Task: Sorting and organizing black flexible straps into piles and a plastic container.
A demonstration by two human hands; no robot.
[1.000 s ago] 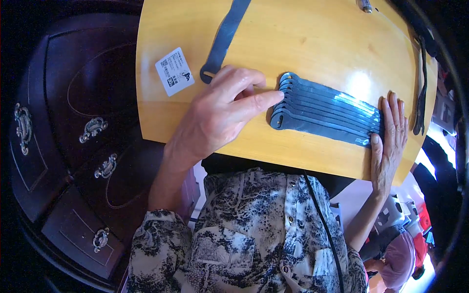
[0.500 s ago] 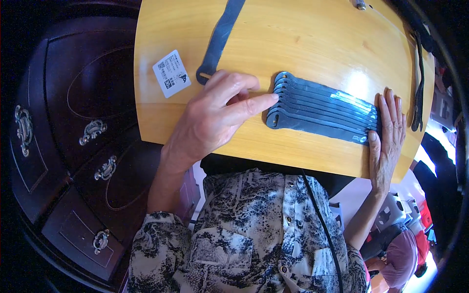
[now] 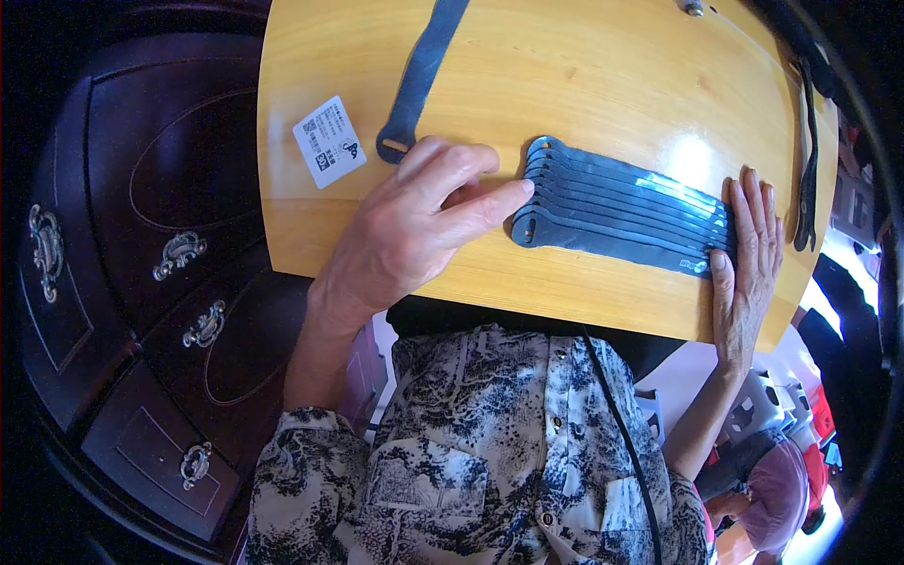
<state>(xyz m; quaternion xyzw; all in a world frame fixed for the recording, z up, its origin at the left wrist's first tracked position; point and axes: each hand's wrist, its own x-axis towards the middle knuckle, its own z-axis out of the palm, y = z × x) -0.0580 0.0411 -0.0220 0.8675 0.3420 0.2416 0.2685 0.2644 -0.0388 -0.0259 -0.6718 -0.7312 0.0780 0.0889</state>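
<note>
A fanned row of flat black straps (image 3: 621,202) with rounded, slotted ends lies across the wooden table. My left hand (image 3: 400,221) hovers beside its slotted ends; one fingertip reaches their edge, the other fingers bend apart, and I see nothing held. Flat over the opposite ends of the straps rests my right hand (image 3: 750,235), fingers stretched out and thumb at the nearest strap. A single black strap (image 3: 417,89) lies beyond my left hand, its slotted end close to my knuckles. Left of that strap is a white printed card (image 3: 330,141).
The yellow wooden table (image 3: 584,282) has a curved near edge against my body. A dark strap (image 3: 807,160) lies along its right side and a small metal piece (image 3: 693,8) at the far edge. Dark cabinets (image 3: 141,235) stand left. Another person (image 3: 767,494) is at lower right.
Almost nothing differs. My left hand's fingertip stays at the strap ends, and my right hand stays flat; the view has shifted very slightly.
</note>
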